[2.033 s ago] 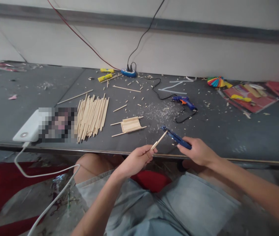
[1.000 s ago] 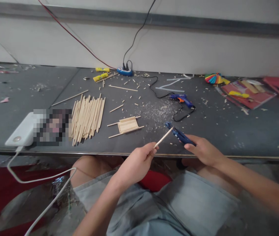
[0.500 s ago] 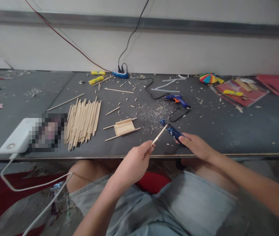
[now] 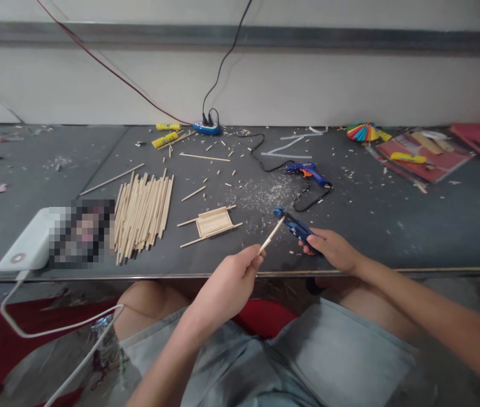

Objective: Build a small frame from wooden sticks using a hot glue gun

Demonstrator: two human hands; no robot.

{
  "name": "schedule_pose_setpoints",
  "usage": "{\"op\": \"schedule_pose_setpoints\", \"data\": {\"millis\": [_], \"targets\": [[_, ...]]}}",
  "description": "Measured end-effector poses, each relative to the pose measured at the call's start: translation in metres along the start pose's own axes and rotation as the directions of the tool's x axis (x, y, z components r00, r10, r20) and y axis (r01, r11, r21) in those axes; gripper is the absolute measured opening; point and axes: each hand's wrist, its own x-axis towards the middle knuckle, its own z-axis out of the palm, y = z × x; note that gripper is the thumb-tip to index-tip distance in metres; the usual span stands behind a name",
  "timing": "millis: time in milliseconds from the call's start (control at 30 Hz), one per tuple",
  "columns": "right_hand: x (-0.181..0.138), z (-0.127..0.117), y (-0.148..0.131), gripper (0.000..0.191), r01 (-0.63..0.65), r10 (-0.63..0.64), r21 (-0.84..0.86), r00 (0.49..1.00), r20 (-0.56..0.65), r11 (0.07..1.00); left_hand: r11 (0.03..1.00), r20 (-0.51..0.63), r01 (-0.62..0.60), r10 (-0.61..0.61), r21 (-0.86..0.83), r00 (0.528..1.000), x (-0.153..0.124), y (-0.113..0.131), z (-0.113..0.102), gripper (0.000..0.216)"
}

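Observation:
My left hand [image 4: 234, 277], fingers closed, grips a thin wooden stick [image 4: 272, 236] that slants up to the right. The stick's far end is at the jaws of blue cutting pliers [image 4: 298, 228]; whether the jaws press on it I cannot tell. My right hand [image 4: 333, 249] is wrapped round the pliers' handles near the table's front edge. Left of my hands lies a small frame of glued sticks [image 4: 214, 224], with longer sticks jutting out at its sides. A large pile of wooden sticks [image 4: 142, 215] is further left.
Behind the pliers lies a blue glue gun [image 4: 310, 173], its cord running to a blue power socket [image 4: 206, 128]. Wood scraps litter the dark table [image 4: 371, 226]. Yellow glue tubes [image 4: 165, 139] lie at the back, a white power bank [image 4: 32, 240] at left, coloured craft sheets [image 4: 430, 155] at right.
The stick's tip has shifted slightly left and down along with the pliers' jaws. Both hands keep their hold. The whole view has moved a little.

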Motion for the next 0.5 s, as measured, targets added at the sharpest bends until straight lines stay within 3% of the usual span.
{"op": "schedule_pose_setpoints", "data": {"millis": [200, 500], "targets": [[0.0, 0.004, -0.001, 0.058, -0.067, 0.067, 0.009, 0.992, -0.105, 0.998, 1.0, 0.0, -0.001, 0.001, -0.007, 1.0, 0.001, 0.002, -0.001, 0.027], [0.005, 0.013, -0.008, 0.053, -0.088, 0.081, -0.04, 0.984, -0.159, 0.995, 0.998, -0.037, -0.007, 0.004, -0.059, 0.999, 0.0, -0.007, 0.002, 0.031]]}}
